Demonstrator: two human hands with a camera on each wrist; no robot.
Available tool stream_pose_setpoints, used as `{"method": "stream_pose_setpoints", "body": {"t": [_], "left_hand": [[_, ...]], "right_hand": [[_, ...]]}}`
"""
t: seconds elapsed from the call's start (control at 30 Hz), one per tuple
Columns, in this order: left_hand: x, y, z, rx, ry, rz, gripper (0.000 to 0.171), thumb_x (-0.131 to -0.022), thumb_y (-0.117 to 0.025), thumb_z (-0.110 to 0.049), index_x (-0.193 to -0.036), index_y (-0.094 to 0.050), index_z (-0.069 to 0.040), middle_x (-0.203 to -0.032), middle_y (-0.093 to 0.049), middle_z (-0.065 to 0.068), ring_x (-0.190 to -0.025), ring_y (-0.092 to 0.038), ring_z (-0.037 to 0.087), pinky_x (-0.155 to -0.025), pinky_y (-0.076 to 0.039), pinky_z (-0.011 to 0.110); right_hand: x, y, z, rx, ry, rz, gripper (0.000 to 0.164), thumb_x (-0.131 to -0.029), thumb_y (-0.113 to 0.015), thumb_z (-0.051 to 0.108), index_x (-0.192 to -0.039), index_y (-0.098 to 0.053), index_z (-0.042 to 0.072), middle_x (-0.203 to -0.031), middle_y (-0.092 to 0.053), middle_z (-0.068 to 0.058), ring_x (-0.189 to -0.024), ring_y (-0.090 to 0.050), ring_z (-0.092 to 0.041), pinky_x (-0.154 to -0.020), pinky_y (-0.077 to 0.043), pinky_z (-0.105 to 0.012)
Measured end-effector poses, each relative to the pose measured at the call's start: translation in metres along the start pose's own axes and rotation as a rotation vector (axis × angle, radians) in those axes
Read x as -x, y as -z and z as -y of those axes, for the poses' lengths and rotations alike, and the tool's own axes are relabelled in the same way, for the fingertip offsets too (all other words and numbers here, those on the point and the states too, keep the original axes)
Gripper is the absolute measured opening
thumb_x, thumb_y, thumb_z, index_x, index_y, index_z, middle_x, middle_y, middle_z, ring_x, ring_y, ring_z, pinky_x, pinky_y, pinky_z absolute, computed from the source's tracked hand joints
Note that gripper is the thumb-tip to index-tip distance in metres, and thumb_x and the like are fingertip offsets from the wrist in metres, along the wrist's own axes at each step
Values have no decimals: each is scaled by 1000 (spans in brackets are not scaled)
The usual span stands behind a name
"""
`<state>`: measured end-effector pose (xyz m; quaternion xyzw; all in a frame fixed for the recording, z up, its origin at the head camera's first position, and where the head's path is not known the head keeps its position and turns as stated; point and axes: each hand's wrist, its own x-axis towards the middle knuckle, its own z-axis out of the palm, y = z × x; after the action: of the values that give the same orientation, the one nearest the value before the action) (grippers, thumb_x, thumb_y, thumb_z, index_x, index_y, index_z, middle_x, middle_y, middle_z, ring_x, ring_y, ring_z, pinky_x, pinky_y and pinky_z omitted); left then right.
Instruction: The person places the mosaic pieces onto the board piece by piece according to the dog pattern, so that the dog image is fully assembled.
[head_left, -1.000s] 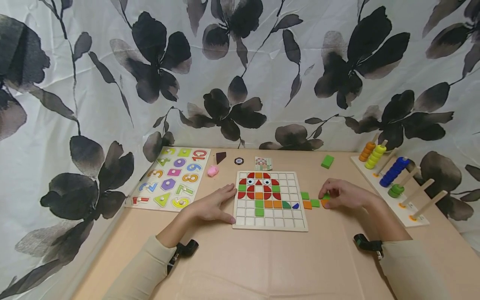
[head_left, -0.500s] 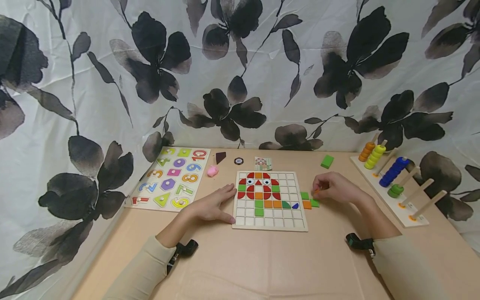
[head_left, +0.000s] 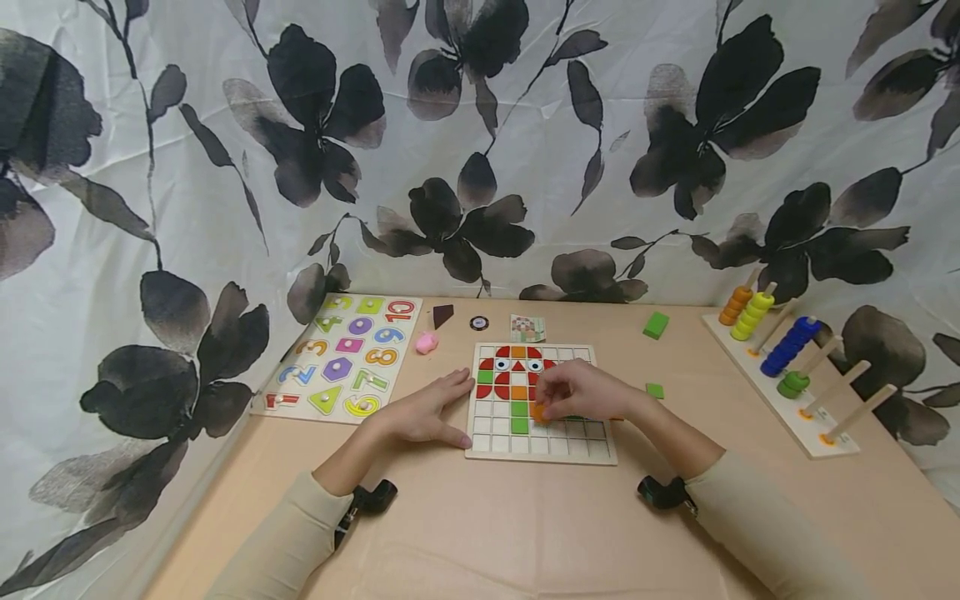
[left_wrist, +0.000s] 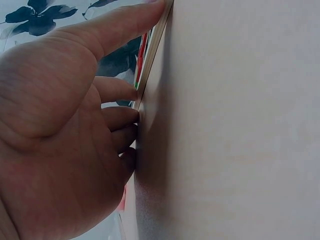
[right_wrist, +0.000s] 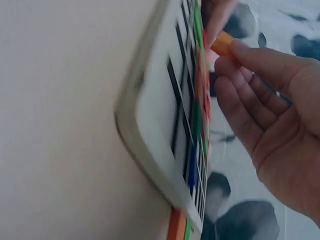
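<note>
A square grid board [head_left: 495, 446] lies mid-table, partly filled with red, green, orange, white and blue tiles in an owl-like pattern. My right hand [head_left: 588, 392] is over the board, pinching a small orange tile [head_left: 537, 414] between thumb and fingertips. In the right wrist view the orange tile [right_wrist: 222, 44] shows just above the grid. The right hand covers part of the pattern. My left hand [head_left: 423, 410] lies along the board's left side. In the left wrist view, the left hand's thumb and fingers touch the board edge [left_wrist: 154, 55].
A number puzzle [head_left: 348, 358] lies at the left. A pink lump [head_left: 427, 342], a dark piece [head_left: 442, 315], a round disc [head_left: 478, 322] and a picture card [head_left: 527, 328] sit behind. At right are green tiles [head_left: 655, 391] and a peg counting stand [head_left: 798, 417] with coloured beads.
My right hand has taken an orange tile from the table right of the board and moved left over the grid with it. A green tile stays behind. The left hand stays put.
</note>
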<state>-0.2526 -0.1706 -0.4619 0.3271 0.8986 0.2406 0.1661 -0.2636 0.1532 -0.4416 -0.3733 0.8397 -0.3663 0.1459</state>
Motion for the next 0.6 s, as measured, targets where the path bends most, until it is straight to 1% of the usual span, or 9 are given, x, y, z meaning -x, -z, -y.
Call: {"method": "stream_pose_setpoints", "body": {"t": [0.03, 0.13, 0.27, 0.37, 0.5, 0.6], "left_hand": [[0, 0, 0, -4, 0, -1, 102, -76, -76, -52, -153, -24, -10, -161, -10, 8, -148, -4, 25, -118, -10, 44], [1, 0, 1, -7, 3, -2, 102, -76, -75, -53, -153, -24, -10, -161, -9, 7, -148, -4, 25, -118, -10, 43], [1, 0, 1, -11, -14, -9, 102, -76, -76, -51, -152, -25, -8, -161, -10, 11, -148, -5, 28, -118, -10, 45], [2, 0, 0, -11, -27, -15, 102, -76, -77, -50, -152, -26, -5, -160, -11, 13, -147, -6, 30, -118, -10, 46], [2, 1, -1, -8, -20, -12, 102, -76, -77, -50, -152, -25, -6, -161, -10, 12, -147, -6, 29, -118, -10, 45], [1, 1, -1, -7, -13, -4, 102, -76, -76, -50, -152, -24, -7, -161, -10, 10, -148, -5, 28, -118, -10, 44]], "right_hand": [[-3, -3, 2, 14, 7, 10, 14, -82, -77, 14, -92, -68, 11, -80, -64, 5, -73, -58, -16, -66, -52, -27], [-9, -11, 0, 44, 34, 36, 13, -82, -77, 17, -91, -69, 14, -78, -64, 8, -72, -57, -12, -65, -51, -25], [-11, -14, 3, 60, 30, 61, 11, -82, -77, 18, -91, -70, 17, -79, -65, 8, -73, -57, -11, -66, -51, -25], [-11, -15, 4, 106, 19, 66, 11, -82, -77, 20, -90, -70, 20, -78, -64, 11, -73, -56, -9, -65, -50, -24], [-10, -16, 7, 170, 22, 65, 9, -83, -76, 20, -89, -70, 23, -78, -63, 13, -71, -55, -8, -64, -49, -23], [-8, -17, 8, 211, 33, 55, 8, -84, -76, 19, -89, -71, 23, -80, -64, 13, -73, -55, -8, -65, -49, -24]]}}
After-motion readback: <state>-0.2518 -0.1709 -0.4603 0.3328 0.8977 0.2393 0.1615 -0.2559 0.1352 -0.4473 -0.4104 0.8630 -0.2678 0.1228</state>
